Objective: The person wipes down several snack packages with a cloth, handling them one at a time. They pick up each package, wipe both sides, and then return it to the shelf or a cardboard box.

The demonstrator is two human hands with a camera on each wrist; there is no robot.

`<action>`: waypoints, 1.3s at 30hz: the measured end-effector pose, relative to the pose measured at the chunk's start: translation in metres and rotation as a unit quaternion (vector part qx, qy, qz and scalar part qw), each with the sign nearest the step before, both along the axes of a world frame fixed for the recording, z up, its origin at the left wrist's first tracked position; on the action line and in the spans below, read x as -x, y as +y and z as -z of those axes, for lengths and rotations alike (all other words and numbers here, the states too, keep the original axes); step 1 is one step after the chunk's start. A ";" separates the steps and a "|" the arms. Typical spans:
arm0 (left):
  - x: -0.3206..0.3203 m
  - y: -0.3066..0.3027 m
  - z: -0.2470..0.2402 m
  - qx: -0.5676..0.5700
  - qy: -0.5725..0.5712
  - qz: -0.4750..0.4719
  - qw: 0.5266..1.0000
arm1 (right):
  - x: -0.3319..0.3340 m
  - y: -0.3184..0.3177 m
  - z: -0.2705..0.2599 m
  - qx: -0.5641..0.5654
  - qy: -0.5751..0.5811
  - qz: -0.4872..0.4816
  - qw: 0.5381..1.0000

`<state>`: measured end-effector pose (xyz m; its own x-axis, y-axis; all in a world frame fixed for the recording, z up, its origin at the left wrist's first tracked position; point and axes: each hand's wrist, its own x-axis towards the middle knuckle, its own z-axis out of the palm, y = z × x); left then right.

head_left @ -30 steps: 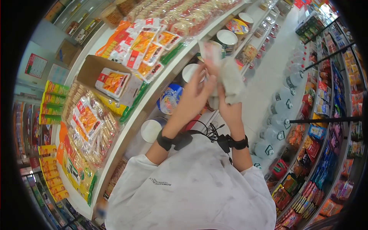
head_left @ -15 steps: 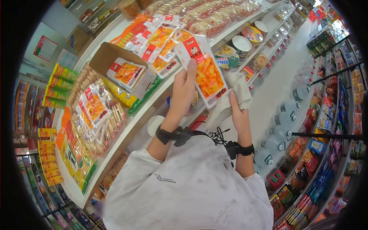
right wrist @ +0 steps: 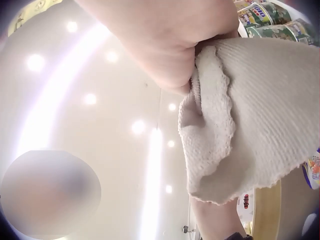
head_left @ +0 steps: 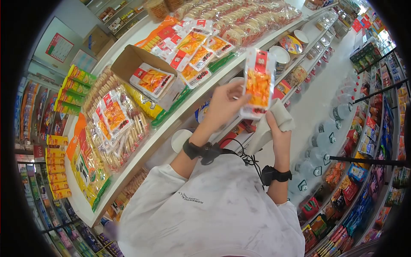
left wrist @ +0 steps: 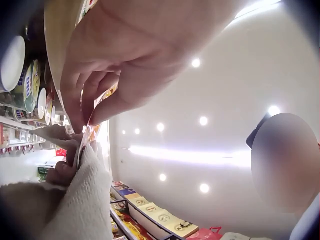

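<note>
My left hand (head_left: 223, 106) pinches the lower left side of a flat snack packet (head_left: 258, 81), white with a red label and orange food pictured on it. In the left wrist view, the thumb and fingers (left wrist: 100, 107) meet on the packet's edge. My right hand (head_left: 280, 139) grips a folded off-white cloth (head_left: 260, 138), its thumb lying over the fabric. The packet's bottom end is right at the cloth. Ribbed weave and a frayed hem show on the cloth (right wrist: 270, 100) in the right wrist view, where it hides most of the right fingers.
A white counter (head_left: 141, 177) on the left carries similar packets (head_left: 188, 51), an open cardboard box (head_left: 132, 60) with another inside, and bagged snacks. Instant noodle tubs (head_left: 279, 55) line the shelf below its edge. Large water bottles (head_left: 323, 139) stand along the aisle beside stocked racks.
The packet, blurred beside the cloth at first, was turned face-up over the counter edge, then moved right and stood more upright. The cloth stays in my right hand, shifting slightly right.
</note>
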<state>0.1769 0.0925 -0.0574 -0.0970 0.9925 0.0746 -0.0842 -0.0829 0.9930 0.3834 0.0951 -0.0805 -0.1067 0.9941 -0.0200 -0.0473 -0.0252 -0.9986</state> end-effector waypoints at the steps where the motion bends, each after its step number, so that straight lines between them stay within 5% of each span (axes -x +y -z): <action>1: 0.006 0.005 0.000 0.000 0.006 -0.027 1.000 | -0.002 -0.001 0.003 -0.001 -0.004 -0.001 1.000; 7: 0.048 0.040 -0.043 -0.056 -0.069 -0.269 0.959 | -0.007 -0.004 0.007 0.008 0.027 0.030 0.999; 10: 0.048 0.044 -0.037 -0.092 0.063 -0.339 0.934 | -0.009 -0.006 0.006 0.016 0.041 0.017 0.999; 15: 0.030 -0.009 -0.059 -0.185 0.074 -0.245 0.949 | -0.013 -0.007 0.007 0.030 0.107 -0.001 0.994; 18: 0.070 -0.031 -0.085 -0.257 0.384 -0.370 0.806 | -0.022 -0.008 0.020 0.081 0.113 -0.054 0.989; 21: 0.120 -0.043 -0.097 -0.205 0.452 -0.442 0.748 | -0.029 -0.007 0.032 0.163 0.105 -0.017 0.981; 25: 0.179 -0.051 -0.076 -0.064 0.582 -0.349 0.731 | -0.023 -0.007 0.048 0.122 0.221 0.033 0.967; 28: 0.168 -0.049 -0.068 0.018 0.741 -0.213 0.636 | -0.025 -0.005 0.049 0.078 0.213 -0.030 0.973; 29: 0.164 -0.047 -0.061 -0.033 0.769 -0.262 0.581 | -0.025 -0.004 0.048 0.080 0.193 -0.014 0.978; 35: 0.157 -0.047 -0.079 0.191 0.737 -0.159 0.629 | -0.024 0.000 0.046 0.085 0.210 -0.003 0.974; 39: 0.150 -0.058 -0.092 0.142 0.637 -0.211 0.727 | -0.022 -0.004 0.044 0.099 0.206 -0.010 0.973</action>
